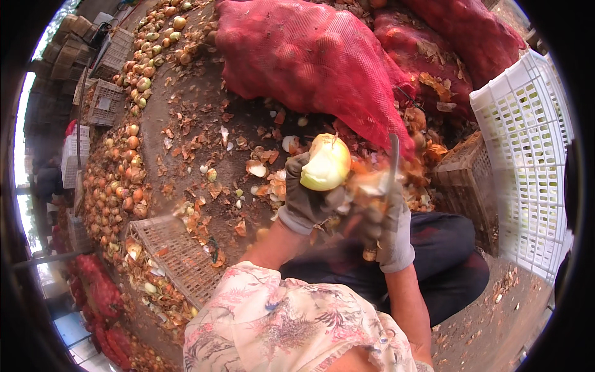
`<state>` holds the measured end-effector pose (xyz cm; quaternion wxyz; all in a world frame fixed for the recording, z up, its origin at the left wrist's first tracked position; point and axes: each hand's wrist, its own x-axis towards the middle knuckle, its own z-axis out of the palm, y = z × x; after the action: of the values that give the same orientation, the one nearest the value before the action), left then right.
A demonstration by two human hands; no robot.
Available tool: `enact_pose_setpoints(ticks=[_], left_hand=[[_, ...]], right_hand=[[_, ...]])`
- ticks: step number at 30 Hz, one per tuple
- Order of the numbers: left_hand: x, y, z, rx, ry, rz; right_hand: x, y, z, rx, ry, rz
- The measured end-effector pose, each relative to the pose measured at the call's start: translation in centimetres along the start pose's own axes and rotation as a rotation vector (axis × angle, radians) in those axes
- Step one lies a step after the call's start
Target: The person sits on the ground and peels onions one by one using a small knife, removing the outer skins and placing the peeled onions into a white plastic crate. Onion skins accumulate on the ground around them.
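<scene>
In a grey-brown work glove, my left hand (304, 197) holds a large onion (327, 162), its skin partly off and pale flesh showing. Just to the right, my gloved right hand (383, 223) is closed around a knife (394, 160); the blade points up and the end of the handle shows below the fingers. Blurred onion skin (369, 181) lies between the two hands, beside the blade. Whether my right fingers also grip that skin, I cannot tell. Loose peelings (279, 183) are on the ground behind and around the hands.
Red mesh sacks of onions (307, 56) lie ahead. A white plastic crate (525, 162) and a dirty crate (465, 186) stand at the right. Another crate (179, 255) is at the left, near a long pile of onions (114, 190). Peelings (186, 144) litter the ground.
</scene>
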<state>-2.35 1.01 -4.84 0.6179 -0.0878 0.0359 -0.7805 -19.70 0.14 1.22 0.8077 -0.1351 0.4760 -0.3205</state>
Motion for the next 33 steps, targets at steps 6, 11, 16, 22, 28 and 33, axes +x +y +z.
enact_pose_setpoints(ticks=[6,11,16,22,28,33], left_hand=[[-0.4,1.6,2.5,0.09,0.161,0.048],[0.0,2.2,4.7,0.426,0.225,0.061],[-0.9,2.0,4.3,0.863,0.391,0.086],[-1.2,1.2,4.8,1.079,0.416,0.01],[-1.3,0.3,5.9,1.297,0.311,-0.019],[-1.4,-0.4,5.7,1.864,0.168,0.142]], right_hand=[[0.6,-0.2,-1.0,0.13,0.12,-0.202],[1.2,1.7,-1.2,-0.067,-0.055,-0.331],[0.2,2.6,0.5,-0.795,-0.207,-0.575],[0.6,2.6,0.1,-0.894,-0.191,-0.516],[1.3,3.1,-0.3,-0.964,-0.197,-0.832],[0.2,2.2,-0.2,-0.442,-0.181,-0.26]])
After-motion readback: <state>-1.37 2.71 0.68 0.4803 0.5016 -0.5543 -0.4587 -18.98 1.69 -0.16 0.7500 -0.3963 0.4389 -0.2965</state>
